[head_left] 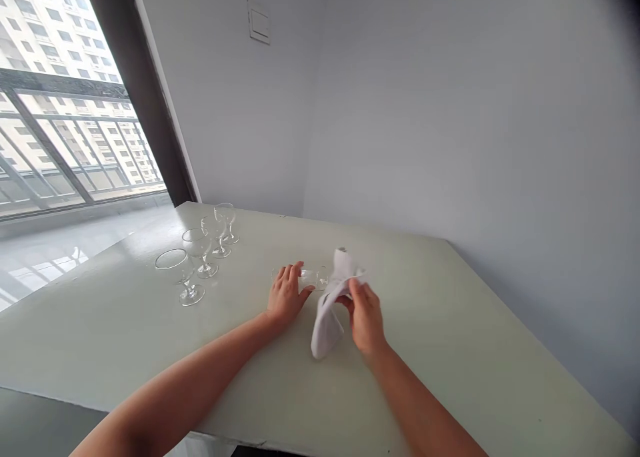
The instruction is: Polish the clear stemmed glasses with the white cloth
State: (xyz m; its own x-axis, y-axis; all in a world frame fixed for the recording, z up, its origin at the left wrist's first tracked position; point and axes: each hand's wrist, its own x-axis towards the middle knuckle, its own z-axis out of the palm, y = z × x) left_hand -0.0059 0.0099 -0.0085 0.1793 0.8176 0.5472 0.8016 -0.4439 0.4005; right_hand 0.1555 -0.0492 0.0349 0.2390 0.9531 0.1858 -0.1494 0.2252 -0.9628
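My left hand (286, 294) is wrapped over a clear stemmed glass (309, 278) that appears to lie on its side on the pale table (240, 357). The fingers cover most of its bowl, so its full outline is hidden. Just to the right, my right hand (367, 314) pinches a white cloth (327, 327) between thumb and fingers. One end of the cloth hangs down toward the table, while another part rises beside the right end of the glass. Whether cloth and glass touch is unclear.
Several clear stemmed glasses (191, 294) stand upright in a slanting row on the left of the table. Grey walls (425, 110) meet behind the table, with a light switch (259, 24) on the left one. A window (65, 110) shows a railing outside.
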